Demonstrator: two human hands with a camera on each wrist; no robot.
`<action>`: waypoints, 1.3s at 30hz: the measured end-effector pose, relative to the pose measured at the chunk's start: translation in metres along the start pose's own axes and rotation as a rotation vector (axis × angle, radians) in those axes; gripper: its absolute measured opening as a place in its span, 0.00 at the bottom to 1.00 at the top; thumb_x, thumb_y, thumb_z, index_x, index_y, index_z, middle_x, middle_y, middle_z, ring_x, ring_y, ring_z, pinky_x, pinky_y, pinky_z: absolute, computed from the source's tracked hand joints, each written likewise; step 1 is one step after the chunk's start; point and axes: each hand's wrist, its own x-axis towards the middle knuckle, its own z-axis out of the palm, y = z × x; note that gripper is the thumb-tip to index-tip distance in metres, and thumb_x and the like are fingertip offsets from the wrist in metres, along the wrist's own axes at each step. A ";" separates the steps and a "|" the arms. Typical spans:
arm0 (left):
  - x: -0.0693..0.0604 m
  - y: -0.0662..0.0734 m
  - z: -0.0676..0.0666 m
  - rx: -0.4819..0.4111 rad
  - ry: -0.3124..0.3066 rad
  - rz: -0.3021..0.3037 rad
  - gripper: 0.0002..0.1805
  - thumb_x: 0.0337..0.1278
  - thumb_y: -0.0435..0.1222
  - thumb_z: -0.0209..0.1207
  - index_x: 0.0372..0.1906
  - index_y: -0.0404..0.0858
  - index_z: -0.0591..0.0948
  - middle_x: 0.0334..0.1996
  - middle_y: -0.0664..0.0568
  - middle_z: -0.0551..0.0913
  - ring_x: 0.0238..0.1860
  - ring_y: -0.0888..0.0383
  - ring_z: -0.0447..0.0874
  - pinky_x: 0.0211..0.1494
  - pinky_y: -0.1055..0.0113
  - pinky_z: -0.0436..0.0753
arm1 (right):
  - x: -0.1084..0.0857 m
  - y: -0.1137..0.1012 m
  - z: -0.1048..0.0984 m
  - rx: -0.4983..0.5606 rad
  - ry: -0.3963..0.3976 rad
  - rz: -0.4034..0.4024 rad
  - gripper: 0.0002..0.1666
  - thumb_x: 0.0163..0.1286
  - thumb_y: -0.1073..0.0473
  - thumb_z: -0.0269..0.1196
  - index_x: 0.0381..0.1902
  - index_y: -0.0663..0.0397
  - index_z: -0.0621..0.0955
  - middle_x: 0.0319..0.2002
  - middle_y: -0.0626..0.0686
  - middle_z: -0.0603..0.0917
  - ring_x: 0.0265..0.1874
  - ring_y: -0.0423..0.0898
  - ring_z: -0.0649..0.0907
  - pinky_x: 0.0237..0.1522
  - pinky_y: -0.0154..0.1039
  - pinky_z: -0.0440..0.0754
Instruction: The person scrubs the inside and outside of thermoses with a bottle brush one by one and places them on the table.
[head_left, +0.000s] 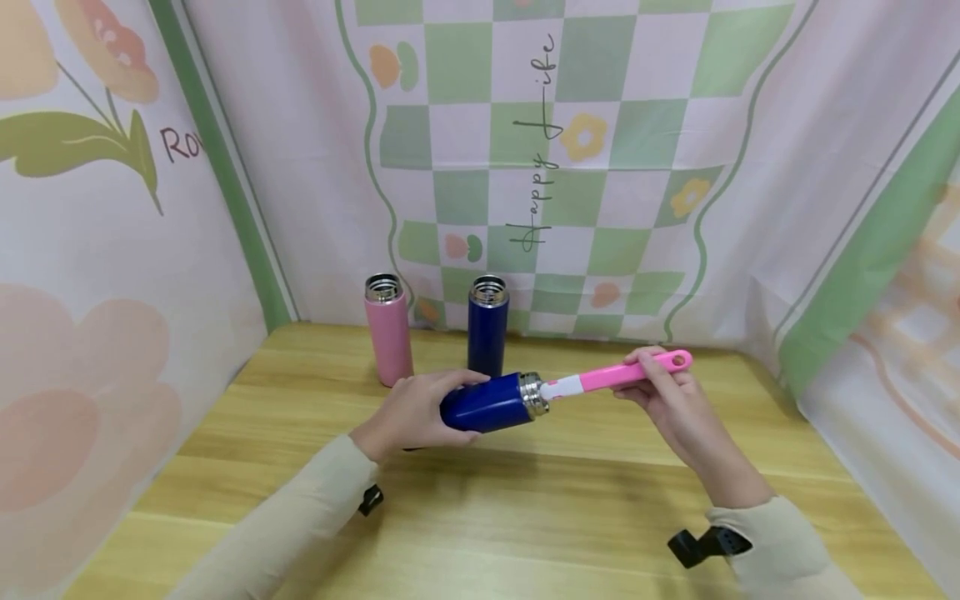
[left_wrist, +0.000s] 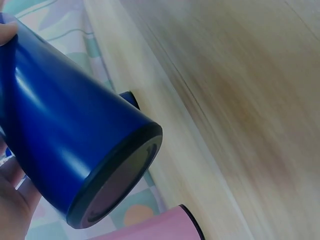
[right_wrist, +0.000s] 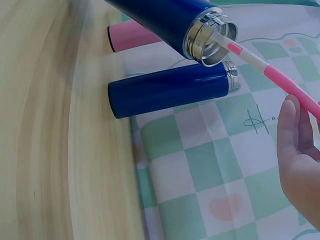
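Observation:
My left hand (head_left: 420, 408) grips a blue vacuum flask (head_left: 487, 404) round its body, tilted nearly flat above the table with its steel mouth toward the right. In the left wrist view the flask's dark base (left_wrist: 120, 175) faces the camera. My right hand (head_left: 667, 400) pinches the pink handle (head_left: 637, 371) of a bottle brush. The brush's white shaft (right_wrist: 252, 60) enters the open mouth of the flask; its head is hidden inside. Behind the held flask, a second blue flask (head_left: 487, 329) stands upright without a lid.
Left of the standing blue flask, a pink flask (head_left: 390, 342) stands upright, also lidless. Both are near the back of the wooden table (head_left: 487, 517). A patterned curtain (head_left: 570, 167) hangs behind the table, with more cloth on both sides.

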 end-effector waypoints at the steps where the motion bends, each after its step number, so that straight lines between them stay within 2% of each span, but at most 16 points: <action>1: 0.000 0.000 -0.001 0.002 -0.001 0.001 0.39 0.47 0.61 0.70 0.67 0.59 0.73 0.59 0.56 0.81 0.55 0.58 0.81 0.54 0.54 0.81 | 0.000 -0.001 -0.001 0.003 -0.005 -0.003 0.18 0.83 0.60 0.44 0.48 0.68 0.77 0.42 0.56 0.81 0.41 0.45 0.85 0.47 0.37 0.83; 7: -0.003 -0.002 -0.004 0.020 -0.008 0.000 0.40 0.46 0.61 0.71 0.67 0.61 0.73 0.59 0.59 0.81 0.55 0.61 0.80 0.55 0.58 0.80 | 0.000 -0.005 -0.004 0.016 -0.006 -0.046 0.18 0.83 0.63 0.44 0.47 0.73 0.76 0.41 0.57 0.82 0.40 0.47 0.86 0.45 0.38 0.84; 12: -0.006 -0.005 -0.006 0.047 -0.001 0.014 0.39 0.46 0.61 0.71 0.67 0.62 0.73 0.58 0.59 0.82 0.54 0.62 0.81 0.54 0.59 0.81 | -0.002 -0.009 -0.008 0.025 -0.002 -0.052 0.17 0.83 0.64 0.44 0.47 0.71 0.78 0.40 0.58 0.83 0.39 0.48 0.86 0.45 0.38 0.84; 16: -0.006 -0.006 -0.007 0.060 0.010 0.024 0.39 0.45 0.60 0.72 0.67 0.62 0.73 0.57 0.59 0.82 0.54 0.61 0.81 0.52 0.59 0.81 | -0.006 -0.011 -0.011 0.034 0.060 -0.048 0.17 0.82 0.62 0.45 0.46 0.67 0.80 0.39 0.57 0.84 0.38 0.47 0.87 0.43 0.37 0.84; 21: -0.007 -0.007 -0.011 0.066 0.001 0.027 0.40 0.45 0.60 0.72 0.67 0.62 0.72 0.58 0.56 0.82 0.55 0.57 0.82 0.52 0.54 0.82 | -0.009 -0.013 -0.015 0.034 0.126 -0.049 0.17 0.82 0.61 0.47 0.45 0.67 0.81 0.38 0.57 0.85 0.36 0.46 0.87 0.41 0.36 0.85; 27: -0.007 -0.006 -0.012 0.061 -0.019 0.022 0.41 0.46 0.60 0.72 0.68 0.63 0.72 0.60 0.55 0.81 0.56 0.56 0.81 0.53 0.53 0.82 | -0.011 -0.017 -0.022 0.028 0.168 -0.052 0.18 0.82 0.60 0.48 0.43 0.66 0.81 0.37 0.56 0.86 0.35 0.46 0.87 0.40 0.36 0.85; 39: -0.005 -0.005 -0.013 0.079 0.000 0.062 0.40 0.44 0.62 0.71 0.67 0.64 0.72 0.60 0.57 0.81 0.57 0.59 0.80 0.53 0.57 0.81 | -0.014 -0.027 -0.033 0.079 0.209 -0.103 0.18 0.82 0.63 0.48 0.39 0.67 0.81 0.35 0.58 0.86 0.32 0.47 0.88 0.38 0.37 0.85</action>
